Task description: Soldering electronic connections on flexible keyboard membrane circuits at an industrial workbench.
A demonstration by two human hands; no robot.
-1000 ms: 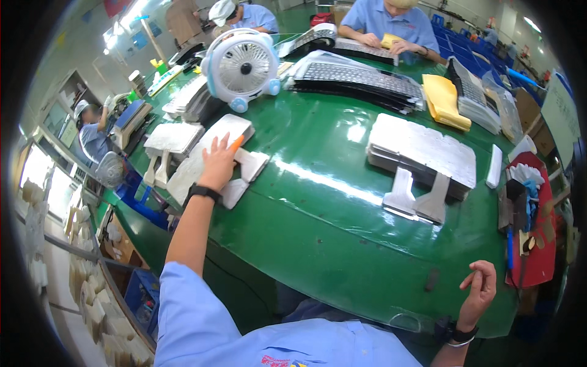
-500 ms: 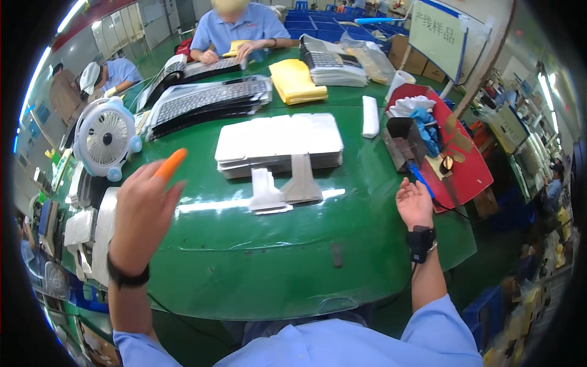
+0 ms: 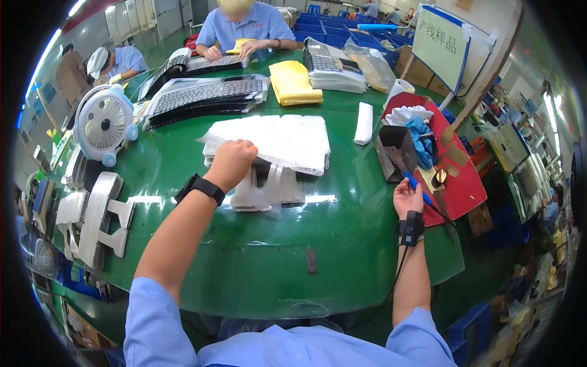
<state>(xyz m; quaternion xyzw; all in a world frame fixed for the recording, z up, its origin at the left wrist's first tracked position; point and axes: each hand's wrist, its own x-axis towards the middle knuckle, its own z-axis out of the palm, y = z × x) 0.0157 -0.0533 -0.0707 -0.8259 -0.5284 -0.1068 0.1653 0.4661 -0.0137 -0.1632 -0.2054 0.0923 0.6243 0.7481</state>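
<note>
My left hand (image 3: 232,162), with an orange finger cot and a black wrist strap, is closed on the near left edge of a stack of white flat sheets (image 3: 287,140) in the middle of the green table (image 3: 257,263). Grey metal bracket parts (image 3: 269,191) lie under the stack's near side. My right hand (image 3: 406,197), wearing a corded wrist strap, rests at the table's right edge beside a red tray (image 3: 461,183). It grips a blue-handled tool (image 3: 414,183).
A white fan (image 3: 103,122) and grey metal brackets (image 3: 98,214) are at the left. Black keyboards (image 3: 208,95), a yellow pad stack (image 3: 295,82) and a white roll (image 3: 364,122) lie further back. Two seated people (image 3: 244,27) work at the far side. A signboard (image 3: 440,43) stands at the right.
The view has swung from the left side of the table to its middle. My left hand left the brackets and closed on the white stack. My right hand reached the red tray and the blue tool.
</note>
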